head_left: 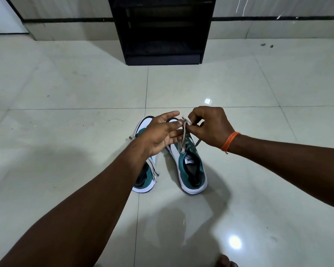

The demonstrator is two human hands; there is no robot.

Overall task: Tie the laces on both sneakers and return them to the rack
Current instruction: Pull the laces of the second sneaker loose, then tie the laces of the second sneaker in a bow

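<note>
Two teal-and-white sneakers stand side by side on the tiled floor, toes pointing away from me. Over the right sneaker [191, 168], both hands work its grey laces [183, 137]. My right hand [210, 126] pinches a loop of lace between thumb and fingers. My left hand [162, 132] has its fingers spread, and its fingertips touch the lace strands. The left sneaker [146, 174] lies partly hidden under my left forearm, its laces loose and trailing on the floor [131, 138]. The black shoe rack [162, 31] stands against the far wall, its shelves bare.
Glossy pale floor tiles [66, 93] stretch around the sneakers, with open floor between them and the rack. An orange thread band [229, 141] circles my right wrist. A toe [225, 262] shows at the bottom edge.
</note>
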